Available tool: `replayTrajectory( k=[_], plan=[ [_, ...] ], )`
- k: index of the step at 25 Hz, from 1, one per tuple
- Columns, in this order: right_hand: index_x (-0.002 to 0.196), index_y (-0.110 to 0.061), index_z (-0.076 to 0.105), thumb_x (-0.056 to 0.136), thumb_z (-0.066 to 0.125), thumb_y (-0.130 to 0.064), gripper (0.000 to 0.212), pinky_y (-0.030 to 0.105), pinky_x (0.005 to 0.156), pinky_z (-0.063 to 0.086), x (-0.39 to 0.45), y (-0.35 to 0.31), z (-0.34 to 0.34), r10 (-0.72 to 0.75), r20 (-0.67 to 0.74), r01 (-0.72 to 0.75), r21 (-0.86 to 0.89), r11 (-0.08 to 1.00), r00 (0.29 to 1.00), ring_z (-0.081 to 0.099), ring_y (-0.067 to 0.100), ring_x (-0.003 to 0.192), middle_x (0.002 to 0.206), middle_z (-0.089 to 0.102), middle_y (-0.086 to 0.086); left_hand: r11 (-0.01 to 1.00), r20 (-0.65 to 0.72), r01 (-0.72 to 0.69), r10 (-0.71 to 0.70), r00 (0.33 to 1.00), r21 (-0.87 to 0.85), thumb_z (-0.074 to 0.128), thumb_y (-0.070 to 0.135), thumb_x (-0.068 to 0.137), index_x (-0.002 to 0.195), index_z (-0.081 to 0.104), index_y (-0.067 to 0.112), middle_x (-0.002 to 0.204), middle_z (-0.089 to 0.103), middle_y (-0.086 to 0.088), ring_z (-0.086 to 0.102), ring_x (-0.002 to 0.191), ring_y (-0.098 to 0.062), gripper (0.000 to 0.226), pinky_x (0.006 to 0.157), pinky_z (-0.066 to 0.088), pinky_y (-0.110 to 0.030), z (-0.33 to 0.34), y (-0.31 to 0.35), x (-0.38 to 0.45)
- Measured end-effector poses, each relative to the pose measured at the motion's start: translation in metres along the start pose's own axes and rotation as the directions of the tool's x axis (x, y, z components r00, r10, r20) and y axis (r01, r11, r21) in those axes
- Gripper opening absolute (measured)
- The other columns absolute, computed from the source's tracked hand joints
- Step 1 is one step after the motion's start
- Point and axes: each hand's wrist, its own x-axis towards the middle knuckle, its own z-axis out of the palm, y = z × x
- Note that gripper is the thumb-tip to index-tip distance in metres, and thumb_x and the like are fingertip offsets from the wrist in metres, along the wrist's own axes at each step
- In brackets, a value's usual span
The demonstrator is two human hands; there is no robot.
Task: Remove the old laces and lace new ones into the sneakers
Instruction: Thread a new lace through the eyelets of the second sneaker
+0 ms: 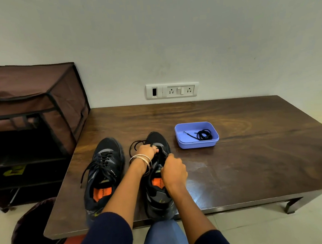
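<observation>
1. Head view: two black sneakers stand side by side at the near edge of the counter (253, 133). Left hand (146, 151) pinches the old lace (134, 146) of the right sneaker (157, 172); right hand (172, 171) grips its tongue area.
2. Risk, as a judgement: a hard tug could snag the lace in an eyelet or drag the shoe off the near edge.
3. Both sneakers' long axes run near to far, toes towards the wall. The left sneaker (104, 174) remains laced. New laces (204, 134) lie coiled in a blue tray (197, 145), far right.

The orange insole (101, 192) of the left sneaker (103, 176) reads "cush" (further letters too small to tell).
</observation>
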Motion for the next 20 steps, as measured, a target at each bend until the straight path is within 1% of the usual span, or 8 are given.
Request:
replayTrajectory(
  k=[2, 3, 5, 6, 9, 11, 15, 20],
  plan=[
    [0.12, -0.006, 0.051, 0.097, 0.043, -0.01, 0.024, 0.043, 0.08, 0.05, -0.001, 0.0, -0.001, -0.007, -0.002, 0.007, -0.004, 1.0, 1.0, 0.061, 0.035, 0.106, 0.115, 0.061, 0.016, 0.971, -0.025, 0.064, -0.072, 0.997, -0.232, 0.04, 0.022, 0.102, 0.112, 0.06, 0.002, 0.113, 0.062, -0.018, 0.058, 0.104, -0.023, 0.03, 0.077, 0.039, -0.031, -0.007, -0.002, -0.004],
    [0.121, -0.005, 0.05, 0.097, 0.042, -0.008, 0.025, 0.043, 0.08, 0.05, -0.001, -0.001, -0.001, -0.007, -0.003, 0.007, -0.009, 1.0, 1.0, 0.061, 0.035, 0.106, 0.116, 0.061, 0.016, 0.942, -0.026, 0.047, -0.059, 0.998, -0.332, 0.039, 0.02, 0.102, 0.119, 0.059, 0.001, 0.099, 0.066, -0.018, 0.062, 0.089, -0.023, 0.032, 0.07, 0.044, -0.032, -0.008, -0.006, -0.001],
    [0.122, -0.002, 0.05, 0.097, 0.039, -0.006, 0.027, 0.042, 0.08, 0.051, -0.001, 0.0, 0.0, 0.013, -0.015, -0.013, -0.012, 1.0, 1.0, 0.061, 0.035, 0.107, 0.117, 0.062, 0.017, 0.795, 0.019, 0.058, -0.059, 0.998, -0.604, 0.037, 0.011, 0.101, 0.097, 0.061, 0.006, 0.051, 0.049, -0.006, 0.049, 0.042, -0.014, 0.024, 0.041, 0.037, -0.021, -0.012, -0.016, -0.001],
    [0.122, -0.001, 0.05, 0.098, 0.039, -0.005, 0.027, 0.042, 0.079, 0.051, -0.001, 0.0, 0.0, 0.024, -0.021, -0.024, -0.011, 1.0, 0.999, 0.062, 0.035, 0.106, 0.117, 0.062, 0.017, 0.738, -0.01, 0.081, -0.118, 0.993, -0.67, 0.038, 0.008, 0.1, 0.084, 0.057, 0.008, 0.046, 0.04, -0.004, 0.04, 0.032, -0.012, 0.025, 0.034, 0.029, -0.016, -0.014, -0.026, -0.001],
    [0.124, 0.001, 0.05, 0.098, 0.039, -0.007, 0.029, 0.041, 0.08, 0.051, -0.001, -0.001, 0.0, 0.023, -0.012, -0.024, -0.021, 1.0, 1.0, 0.062, 0.035, 0.107, 0.118, 0.062, 0.017, 0.808, -0.135, 0.038, -0.144, 0.98, -0.588, 0.053, 0.019, 0.092, 0.079, 0.058, 0.011, 0.059, 0.046, -0.005, 0.042, 0.045, -0.019, 0.016, 0.042, 0.031, -0.022, -0.008, -0.046, -0.003],
    [0.127, 0.0, 0.048, 0.098, 0.041, -0.01, 0.031, 0.041, 0.081, 0.051, -0.001, -0.001, 0.0, 0.029, 0.007, -0.029, -0.026, 0.999, 1.0, 0.06, 0.035, 0.11, 0.121, 0.061, 0.017, 0.901, -0.207, -0.072, -0.021, 0.978, -0.428, 0.066, 0.038, 0.084, 0.081, 0.06, 0.014, 0.074, 0.06, -0.003, 0.055, 0.067, -0.022, 0.025, 0.06, 0.043, -0.029, -0.006, -0.044, -0.008],
    [0.141, -0.01, 0.035, 0.096, 0.049, -0.017, 0.048, 0.042, 0.092, 0.045, 0.0, 0.002, -0.002, -0.069, -0.049, 0.066, -0.065, 0.996, 0.996, 0.043, 0.03, 0.125, 0.137, 0.049, 0.01, 0.979, -0.101, -0.2, 0.195, 0.976, -0.042, 0.082, 0.046, 0.067, 0.107, 0.055, 0.014, 0.101, 0.058, 0.003, 0.055, 0.092, -0.017, 0.058, 0.077, 0.04, -0.027, -0.003, -0.028, -0.024],
    [0.137, -0.015, 0.045, 0.086, 0.054, -0.012, 0.052, 0.041, 0.09, 0.045, 0.008, 0.006, -0.01, -0.311, -0.071, 0.31, -0.029, 0.95, 0.948, 0.048, 0.028, 0.118, 0.126, 0.054, 0.007, 0.982, -0.068, -0.141, 0.134, 0.989, -0.124, 0.08, 0.038, 0.07, 0.117, 0.057, 0.012, 0.11, 0.063, -0.003, 0.059, 0.095, -0.02, 0.058, 0.082, 0.05, -0.031, -0.004, -0.031, -0.022]
  ],
)
